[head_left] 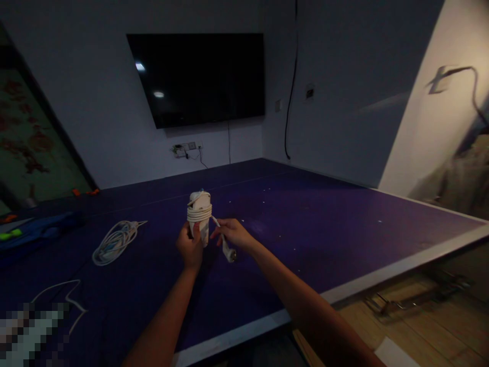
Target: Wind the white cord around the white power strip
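Now left hand (190, 248) clenched round power strip (199, 214); right hand (232, 234) pinching its cord (216, 221) near plug (229, 254)

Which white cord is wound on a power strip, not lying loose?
The cord in the hands: left hand grips its power strip, right hand holds the tail. The coiled cord lies loose on the table.

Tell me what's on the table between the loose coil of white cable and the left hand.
Nothing: in the head view, bare purple table separates the loose cable coil from the left hand.
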Tool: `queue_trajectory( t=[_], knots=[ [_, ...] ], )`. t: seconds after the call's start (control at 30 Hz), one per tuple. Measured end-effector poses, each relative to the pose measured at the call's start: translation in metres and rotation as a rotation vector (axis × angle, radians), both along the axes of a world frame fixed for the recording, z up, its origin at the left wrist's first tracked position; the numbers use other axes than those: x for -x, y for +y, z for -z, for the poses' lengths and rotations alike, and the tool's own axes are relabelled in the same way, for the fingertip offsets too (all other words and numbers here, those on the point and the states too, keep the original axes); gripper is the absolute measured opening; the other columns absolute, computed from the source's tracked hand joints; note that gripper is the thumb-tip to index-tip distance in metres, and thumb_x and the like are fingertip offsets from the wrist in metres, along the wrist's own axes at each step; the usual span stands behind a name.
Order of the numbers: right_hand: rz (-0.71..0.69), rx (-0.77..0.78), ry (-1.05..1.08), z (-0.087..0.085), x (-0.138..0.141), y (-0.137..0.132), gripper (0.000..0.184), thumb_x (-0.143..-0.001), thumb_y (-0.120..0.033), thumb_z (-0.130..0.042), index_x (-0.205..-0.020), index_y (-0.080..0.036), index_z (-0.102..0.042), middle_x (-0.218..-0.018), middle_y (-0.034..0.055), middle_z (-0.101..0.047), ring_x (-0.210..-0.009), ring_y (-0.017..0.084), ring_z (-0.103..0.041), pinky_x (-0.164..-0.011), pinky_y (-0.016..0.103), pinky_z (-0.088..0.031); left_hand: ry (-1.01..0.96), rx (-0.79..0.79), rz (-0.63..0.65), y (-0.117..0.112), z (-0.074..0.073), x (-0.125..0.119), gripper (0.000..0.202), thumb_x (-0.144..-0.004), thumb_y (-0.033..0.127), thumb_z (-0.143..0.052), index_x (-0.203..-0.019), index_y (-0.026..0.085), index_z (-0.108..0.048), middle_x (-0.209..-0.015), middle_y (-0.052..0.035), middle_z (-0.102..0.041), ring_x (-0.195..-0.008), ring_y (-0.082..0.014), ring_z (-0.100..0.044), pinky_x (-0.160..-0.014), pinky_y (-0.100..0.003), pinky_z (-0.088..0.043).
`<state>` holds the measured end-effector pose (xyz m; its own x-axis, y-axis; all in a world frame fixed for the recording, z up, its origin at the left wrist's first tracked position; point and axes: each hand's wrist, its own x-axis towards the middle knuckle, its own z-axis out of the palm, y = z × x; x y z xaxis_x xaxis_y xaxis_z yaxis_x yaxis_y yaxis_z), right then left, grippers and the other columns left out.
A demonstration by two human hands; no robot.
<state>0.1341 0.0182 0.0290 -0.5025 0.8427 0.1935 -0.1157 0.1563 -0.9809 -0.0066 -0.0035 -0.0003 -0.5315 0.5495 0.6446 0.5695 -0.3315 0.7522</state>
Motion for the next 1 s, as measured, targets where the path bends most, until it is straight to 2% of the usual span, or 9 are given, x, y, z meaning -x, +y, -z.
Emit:
queue_trajectory(
  t=[0.13,0.27,0.4,0.53,0.67,0.73,0.8,0.9,1.0],
  knots=[
    [-0.023,-0.057,-0.037,0.005,0.003,0.000,0.017,-0.080,-0.024,-0.055,-0.089,-0.013,-0.065,-0.063,0.0008,-0.066,-0.042,0.008,-0.056,-0.042,0.016,-0.037,0.148,0.051,-0.051,-0.005,0.004,-0.001,0.039,-0.082,0.050,-0.048,-0.094,0.018,-0.066,-0.075,-0.0054,-0.067,-0.068,-0.0175,-0.060,-0.063,-0.025,-0.041],
    [-0.004,-0.097,-0.040,0.014,0.006,0.004,0.030,-0.072,-0.039,-0.068,-0.084,-0.013,-0.063,-0.062,-0.0004,-0.063,-0.043,0.009,-0.057,-0.043,0.017,-0.040,0.356,0.069,-0.107,-0.004,0.012,0.000,0.042,-0.082,0.051,-0.049,-0.099,0.016,-0.066,-0.076,-0.0075,-0.068,-0.071,-0.0194,-0.063,-0.065,-0.026,-0.042],
    [0.064,-0.106,-0.047,0.023,0.008,0.008,0.043,-0.065,-0.052,-0.071,-0.077,-0.012,-0.062,-0.061,0.0014,-0.063,-0.042,0.009,-0.056,-0.040,0.017,-0.038,0.540,-0.019,-0.152,0.000,0.022,0.001,0.049,-0.085,0.051,-0.045,-0.107,0.012,-0.063,-0.088,-0.0145,-0.070,-0.080,-0.0225,-0.066,-0.069,-0.029,-0.046],
    [0.197,-0.064,-0.057,0.031,0.010,0.012,0.047,-0.067,-0.059,-0.066,-0.072,-0.013,-0.062,-0.056,0.0015,-0.061,-0.038,0.009,-0.052,-0.038,0.019,-0.037,0.665,-0.112,-0.109,0.004,0.027,-0.006,0.043,-0.088,0.047,-0.043,-0.103,0.012,-0.064,-0.097,-0.0170,-0.070,-0.086,-0.0227,-0.067,-0.074,-0.031,-0.048],
    [0.285,-0.003,-0.012,0.032,0.007,0.016,0.048,-0.071,-0.061,-0.061,-0.066,-0.013,-0.059,-0.046,-0.0003,-0.055,-0.034,0.009,-0.048,-0.036,0.019,-0.034,0.702,-0.152,-0.012,0.003,0.022,-0.014,0.044,-0.084,0.044,-0.051,-0.112,0.012,-0.062,-0.106,-0.0181,-0.068,-0.095,-0.0243,-0.066,-0.080,-0.032,-0.049],
    [0.309,0.013,0.032,0.030,0.004,0.018,0.048,-0.070,-0.061,-0.061,-0.064,-0.013,-0.059,-0.045,-0.0007,-0.054,-0.035,0.009,-0.048,-0.036,0.019,-0.034,0.658,-0.146,0.079,0.001,0.017,-0.017,0.047,-0.080,0.045,-0.057,-0.114,0.012,-0.061,-0.109,-0.0176,-0.067,-0.098,-0.0253,-0.065,-0.085,-0.033,-0.049],
    [0.306,0.025,0.049,0.026,-0.001,0.020,0.048,-0.068,-0.061,-0.063,-0.062,-0.013,-0.058,-0.045,-0.0007,-0.055,-0.034,0.008,-0.046,-0.036,0.020,-0.033,0.531,-0.121,0.188,0.000,0.013,-0.018,0.045,-0.079,0.045,-0.057,-0.111,0.014,-0.064,-0.109,-0.0156,-0.067,-0.101,-0.0250,-0.064,-0.088,-0.035,-0.048],
    [0.245,0.059,0.017,0.020,-0.008,0.023,0.050,-0.067,-0.062,-0.063,-0.054,-0.015,-0.053,-0.041,-0.0016,-0.051,-0.032,0.007,-0.041,-0.035,0.020,-0.031,0.143,-0.059,0.258,0.001,0.007,-0.018,0.044,-0.079,0.050,-0.054,-0.102,0.014,-0.067,-0.105,-0.0140,-0.069,-0.098,-0.0239,-0.064,-0.087,-0.035,-0.048],
    [0.152,0.074,0.005,0.018,-0.015,0.025,0.051,-0.064,-0.062,-0.065,-0.049,-0.016,-0.049,-0.039,-0.0030,-0.047,-0.031,0.007,-0.040,-0.035,0.021,-0.033,-0.222,0.063,0.292,0.005,0.001,-0.016,0.053,-0.072,0.059,-0.058,-0.094,0.012,-0.068,-0.094,-0.0132,-0.070,-0.086,-0.0227,-0.065,-0.077,-0.032,-0.050]
  ],
)
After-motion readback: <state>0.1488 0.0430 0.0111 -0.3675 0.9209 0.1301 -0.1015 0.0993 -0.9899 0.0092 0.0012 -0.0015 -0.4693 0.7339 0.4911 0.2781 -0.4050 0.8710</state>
